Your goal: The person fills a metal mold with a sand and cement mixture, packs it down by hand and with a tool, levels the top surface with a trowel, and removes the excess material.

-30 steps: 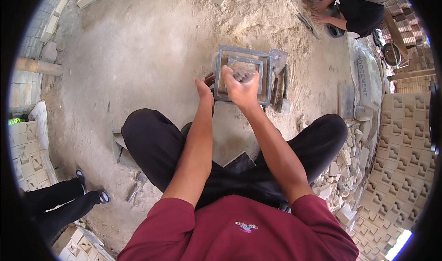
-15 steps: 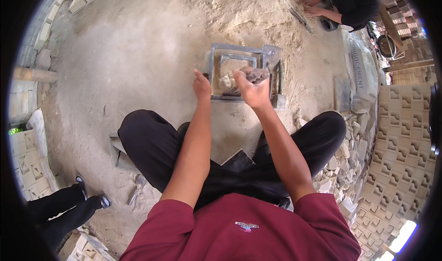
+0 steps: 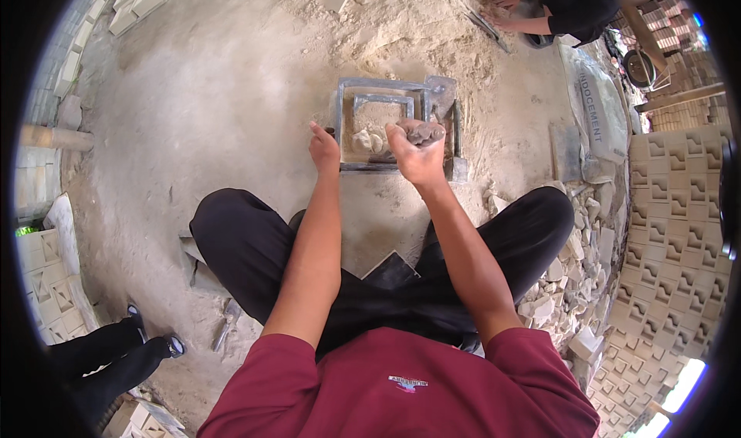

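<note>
Masonry workshop, recognizable by its stacked patterned blocks (image 3: pixel 671 222), square grey frame (image 3: pixel 384 83), rubble (image 3: pixel 562 303) and dusty floor (image 3: pixel 193 114).

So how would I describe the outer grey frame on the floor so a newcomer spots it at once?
Start at the seated person's black trousers and look just beyond them, onto the dusty floor. The outer grey frame lies there, right of the left hand and partly beneath the right hand. It is the larger four-sided one surrounding a smaller frame.

Maroon shirt (image 3: pixel 432 415), short sleeves (image 3: pixel 270 372), small pale printed badge (image 3: pixel 407 382); black trousers (image 3: pixel 239 257); left hand (image 3: pixel 325 151), right hand (image 3: pixel 421 158) bare.
</note>
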